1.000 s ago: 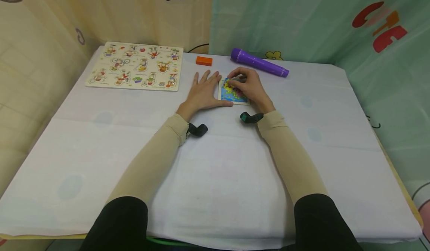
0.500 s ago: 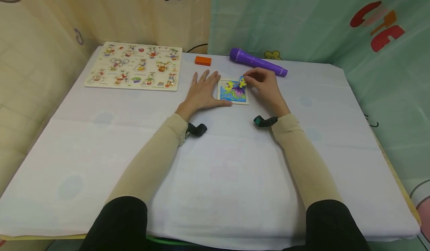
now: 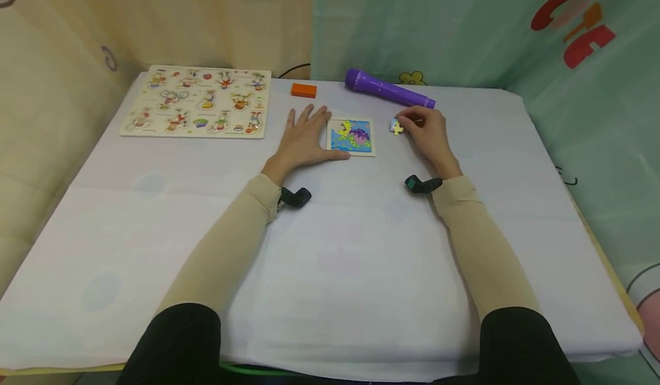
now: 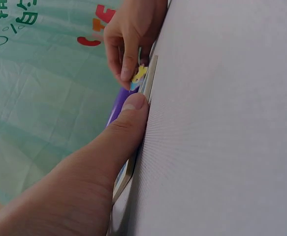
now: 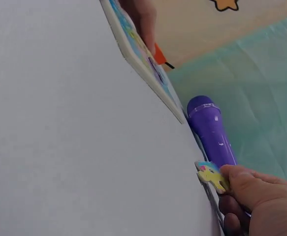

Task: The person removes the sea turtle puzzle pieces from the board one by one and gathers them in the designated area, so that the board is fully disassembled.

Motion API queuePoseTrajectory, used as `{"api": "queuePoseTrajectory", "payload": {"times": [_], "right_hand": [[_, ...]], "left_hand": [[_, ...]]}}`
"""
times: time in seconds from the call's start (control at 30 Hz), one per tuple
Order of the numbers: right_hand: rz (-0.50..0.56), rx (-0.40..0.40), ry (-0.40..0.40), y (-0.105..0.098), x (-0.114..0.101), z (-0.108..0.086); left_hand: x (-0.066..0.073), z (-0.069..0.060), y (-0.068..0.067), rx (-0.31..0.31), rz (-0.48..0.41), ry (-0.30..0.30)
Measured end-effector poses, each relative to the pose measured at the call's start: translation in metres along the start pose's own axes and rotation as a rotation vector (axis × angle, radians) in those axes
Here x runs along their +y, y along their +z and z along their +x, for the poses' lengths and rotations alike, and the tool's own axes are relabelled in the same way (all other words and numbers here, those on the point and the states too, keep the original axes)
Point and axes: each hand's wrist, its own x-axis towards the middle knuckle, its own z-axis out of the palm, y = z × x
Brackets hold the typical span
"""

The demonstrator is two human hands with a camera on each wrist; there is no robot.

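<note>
Only head cam shows the big board (image 3: 196,102), far L. My R hand (image 3: 430,137) pinches a yellow pc (image 5: 212,177); L hand (image 3: 301,142), fingers spread, thumb touching small puzzle (image 3: 356,137).

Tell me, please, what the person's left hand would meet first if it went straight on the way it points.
Probably the orange rectangular block ahead of the left hand, though a narrow miss is possible.

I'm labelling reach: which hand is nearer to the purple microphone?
Right. The right hand, pinching a puzzle piece, is just in front of the purple microphone, by its narrow end; the left hand is farther left, at the small puzzle.
</note>
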Motion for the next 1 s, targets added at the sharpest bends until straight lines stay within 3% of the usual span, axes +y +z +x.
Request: {"api": "queuePoseTrajectory", "payload": {"times": [0.4, 0.67, 0.83, 1.0], "right_hand": [[-0.087, -0.021, -0.059, 0.01, 0.002, -0.003], [-0.085, 0.028, -0.107, 0.011, 0.0, -0.003], [-0.089, 0.059, -0.11, 0.019, -0.008, -0.005], [-0.09, 0.022, -0.153, 0.033, -0.025, -0.004]], "left_hand": [[-0.001, -0.002, -0.006, -0.014, 0.007, -0.001], [-0.002, -0.001, -0.003, 0.0, -0.001, 0.004], [-0.002, -0.001, -0.001, -0.003, 0.009, -0.002], [-0.001, 0.0, 0.0, 0.001, 0.002, 0.002]]}}
